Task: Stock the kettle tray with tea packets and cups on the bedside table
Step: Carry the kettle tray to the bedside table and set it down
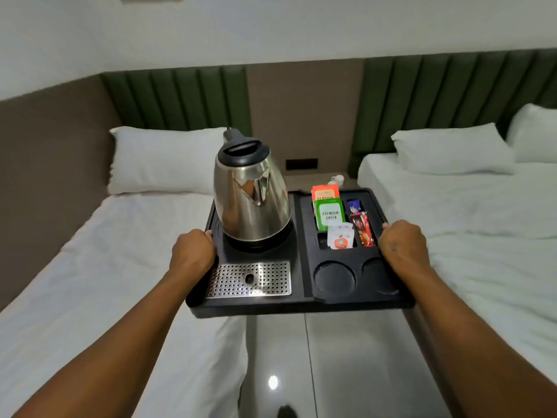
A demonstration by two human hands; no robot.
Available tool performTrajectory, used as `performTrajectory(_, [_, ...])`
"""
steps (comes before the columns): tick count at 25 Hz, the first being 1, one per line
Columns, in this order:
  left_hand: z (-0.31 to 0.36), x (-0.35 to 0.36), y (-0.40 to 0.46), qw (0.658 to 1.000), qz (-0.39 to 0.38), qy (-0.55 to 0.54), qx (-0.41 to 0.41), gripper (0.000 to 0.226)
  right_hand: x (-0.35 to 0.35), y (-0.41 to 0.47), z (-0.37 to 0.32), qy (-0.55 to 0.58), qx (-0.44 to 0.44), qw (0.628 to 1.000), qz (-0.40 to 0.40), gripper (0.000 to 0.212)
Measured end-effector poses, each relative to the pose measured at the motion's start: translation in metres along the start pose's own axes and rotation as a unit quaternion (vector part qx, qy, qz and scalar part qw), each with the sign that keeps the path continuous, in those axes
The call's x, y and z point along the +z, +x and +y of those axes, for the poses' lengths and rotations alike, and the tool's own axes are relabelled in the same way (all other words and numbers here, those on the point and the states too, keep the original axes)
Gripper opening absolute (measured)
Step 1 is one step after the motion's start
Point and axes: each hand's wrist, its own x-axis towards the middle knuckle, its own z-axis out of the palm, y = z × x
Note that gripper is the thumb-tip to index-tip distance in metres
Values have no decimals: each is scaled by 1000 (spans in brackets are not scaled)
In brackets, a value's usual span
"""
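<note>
I carry a black kettle tray (301,306) in the air between two beds. My left hand (193,251) grips its left edge and my right hand (402,245) grips its right edge. A steel kettle (251,194) with a black lid stands on the tray's left half, behind a perforated metal drip plate (250,279). In the right compartments stand an orange tea packet (325,191), a green tea packet (329,214), a white sachet (340,236) and red sachets (363,229). Two round cup recesses (334,277) at the front hold nothing. White cups (337,178) sit on the bedside table (304,178) beyond.
A white bed with a pillow (162,158) lies on the left, another bed (470,206) with pillows on the right. A glossy tiled floor (331,372) runs between them toward the bedside table. A dark wall socket (301,163) sits above the table.
</note>
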Motion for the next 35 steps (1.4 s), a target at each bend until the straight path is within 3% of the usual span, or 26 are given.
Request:
performTrajectory(11, [158, 122, 362, 999, -31, -10, 35, 43, 162, 335, -90, -3, 69, 998, -16, 37])
performTrajectory(20, [244, 340, 656, 999, -15, 22, 38, 41, 407, 645, -99, -47, 47, 997, -33, 50])
performTrajectory(24, [245, 482, 779, 998, -28, 36, 33, 40, 561, 758, -73, -90, 91, 989, -72, 50])
performTrajectory(28, [221, 627, 865, 993, -57, 85, 66, 39, 710, 827, -27, -112, 66, 988, -87, 44])
performTrajectory(32, [187, 737, 911, 981, -103, 131, 100, 37, 816, 862, 19, -123, 22, 982, -141, 26])
performTrajectory(35, [171, 789, 929, 991, -59, 112, 36, 43, 869, 879, 38, -133, 39, 980, -143, 25])
